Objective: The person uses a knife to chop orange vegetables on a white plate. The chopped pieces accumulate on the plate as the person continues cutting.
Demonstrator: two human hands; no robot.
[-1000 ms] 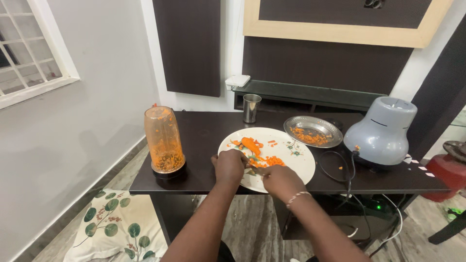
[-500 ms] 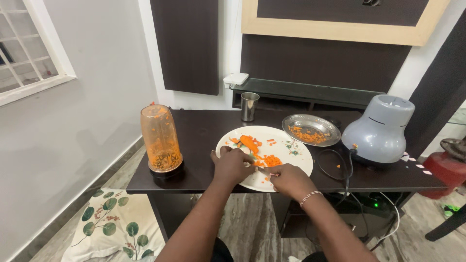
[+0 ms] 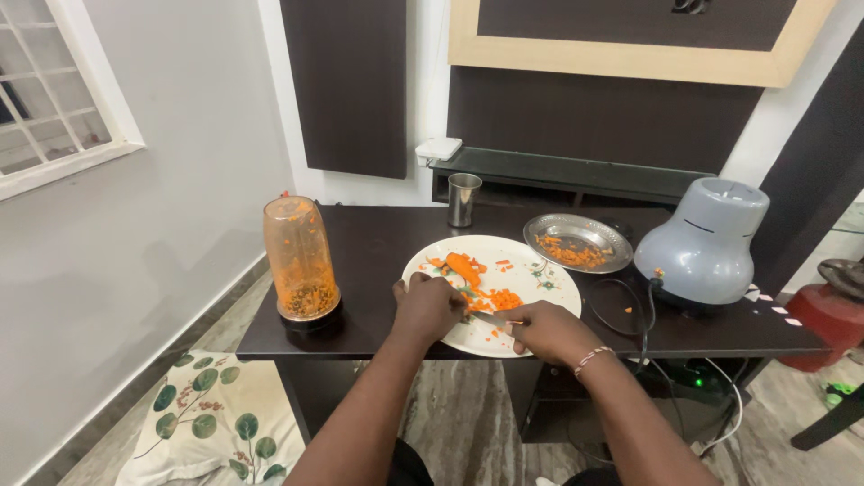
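A white plate (image 3: 540, 292) lies on the dark table (image 3: 378, 261), with chopped carrot pieces (image 3: 506, 298) and a larger carrot chunk (image 3: 464, 267) on it. My left hand (image 3: 428, 309) rests over the plate's near left part, fingers curled down on a carrot piece that they mostly hide. My right hand (image 3: 545, 329) grips a knife (image 3: 490, 318) whose blade points left toward the left hand's fingers, just above the plate.
An upturned blender jar (image 3: 301, 261) smeared orange stands at the table's left. A steel cup (image 3: 463, 199) and a steel plate with carrot bits (image 3: 578, 241) sit at the back. A grey mixer base (image 3: 704, 243) with a black cord (image 3: 630, 310) is at the right.
My right hand has drawn the knife to the right, away from the left hand. The left hand stays on the plate.
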